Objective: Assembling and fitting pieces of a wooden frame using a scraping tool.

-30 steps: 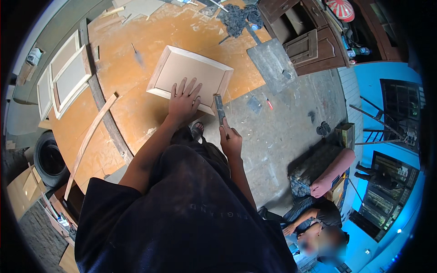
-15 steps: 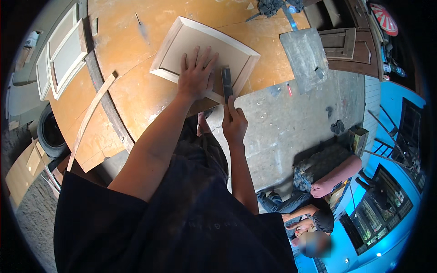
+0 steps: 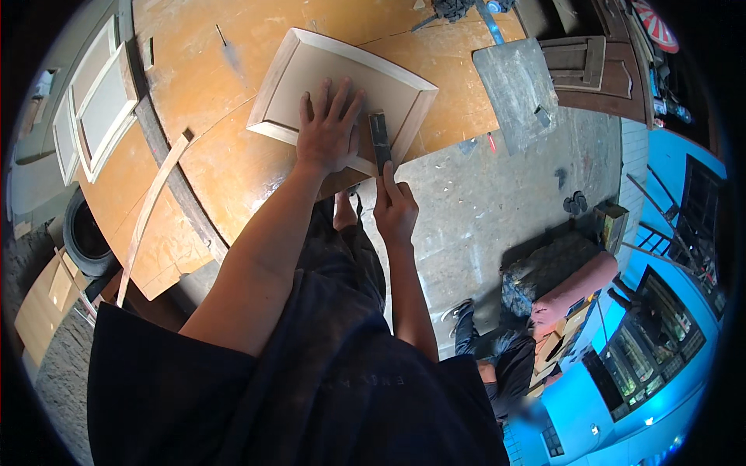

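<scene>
A framed wooden panel (image 3: 289, 85), like a small cabinet door with pale rails, lies flat on the orange-brown worktable (image 3: 198, 85). My left hand (image 3: 328, 132) rests on it, palm down with the fingers spread, holding nothing. In my right hand (image 3: 396, 208) is a long, narrow dark block (image 3: 379, 138), which looks like a sanding block. It lies at the panel's near right corner, along the right rail. My fingers wrap its near end, and the forefinger stretches along it. The underside of the block is hidden.
A curved wood strip (image 3: 152, 198) and a dark beam (image 3: 183, 182) cross the table's left side. Pale frames (image 3: 105, 116) stand far left, above a tire (image 3: 84, 233). A grey board (image 3: 514, 93) juts off the right edge. Another person (image 3: 513, 369) sits at the lower right.
My hands keep nearly the same place on the panel, and the whole view has shifted slightly. At the lower right, the other person has changed posture, with a foot stretched farther out.
</scene>
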### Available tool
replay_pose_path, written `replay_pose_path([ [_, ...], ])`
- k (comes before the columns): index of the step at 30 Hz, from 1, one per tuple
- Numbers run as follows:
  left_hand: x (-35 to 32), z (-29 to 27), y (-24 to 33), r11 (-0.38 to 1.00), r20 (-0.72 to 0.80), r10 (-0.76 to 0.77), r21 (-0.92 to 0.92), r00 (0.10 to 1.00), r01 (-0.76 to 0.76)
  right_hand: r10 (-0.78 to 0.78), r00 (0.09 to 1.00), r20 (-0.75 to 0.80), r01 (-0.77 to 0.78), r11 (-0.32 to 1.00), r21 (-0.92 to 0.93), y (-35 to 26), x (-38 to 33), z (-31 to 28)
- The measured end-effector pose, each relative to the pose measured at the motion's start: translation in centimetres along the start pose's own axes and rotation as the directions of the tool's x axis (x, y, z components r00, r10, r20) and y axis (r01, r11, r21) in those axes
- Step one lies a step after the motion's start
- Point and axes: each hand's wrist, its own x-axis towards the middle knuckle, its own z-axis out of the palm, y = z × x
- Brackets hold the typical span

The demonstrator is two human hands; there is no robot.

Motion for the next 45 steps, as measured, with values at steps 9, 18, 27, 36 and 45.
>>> replay_pose_path([
  [9,-0.1,-0.3,-0.3,0.998,0.094,-0.043,0.042,0.995,0.039,0.038,0.997,0.068,-0.037,0.999,-0.016,1.7,-6.3,-3.2],
  [18,-0.4,0.0,-0.2,0.999,0.021,-0.041,-0.022,0.999,0.042,-0.006,1.0,0.02,0.006,1.0,0.014,0.8,-2.5,-1.0],
  [27,-0.2,0.6,0.2,1.0,-0.038,-0.026,-0.017,0.999,0.025,-0.126,0.99,-0.067,0.128,0.991,0.038,1.1,2.0,0.2],
  [36,0.0,1.0,-0.7,0.998,-0.087,-0.028,0.05,0.996,0.032,-0.063,0.998,0.031,0.062,0.998,0.017,2.9,-5.3,-2.5],
  [45,0.0,1.4,-0.7,1.0,-0.149,-0.007,0.021,0.989,0.011,-0.115,0.99,-0.085,0.119,0.992,0.04,0.8,0.3,0.3],
])
